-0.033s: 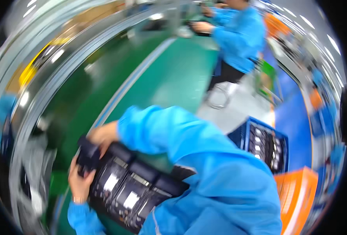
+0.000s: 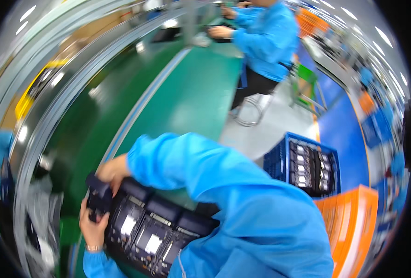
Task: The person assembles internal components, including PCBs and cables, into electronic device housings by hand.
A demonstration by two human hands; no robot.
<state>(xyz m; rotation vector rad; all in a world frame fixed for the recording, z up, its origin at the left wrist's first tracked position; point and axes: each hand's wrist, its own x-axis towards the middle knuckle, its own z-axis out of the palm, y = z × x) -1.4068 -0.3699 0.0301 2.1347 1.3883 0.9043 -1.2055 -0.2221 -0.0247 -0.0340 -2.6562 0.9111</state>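
A dark, boxy black unit (image 2: pixel 100 194) is held between my two hands at the left end of a row of similar units. My left hand (image 2: pixel 93 226) grips its near side, thumb toward the row and fingers round the outer edge. Reaching across, my right hand (image 2: pixel 114 171) bends its fingers over the far end; their tips are partly hidden. Beside the hands, several black electronic units (image 2: pixel 146 234) with white labels and exposed circuit parts lie side by side on the green worktop (image 2: pixel 187 92). My right sleeve and body hide the row's right end.
Left of the worktop runs a metal rail (image 2: pixel 82 85), with grey plastic bags (image 2: pixel 41 217) near it. To the right stand a blue crate (image 2: pixel 284 157) of similar black units and an orange crate (image 2: pixel 349 222). Farther off, a person in blue (image 2: pixel 268 39) works at the bench.
The whole view has shifted slightly, with the bench and the far person now farther left. Both hands stay on the black unit with almost the same grip.
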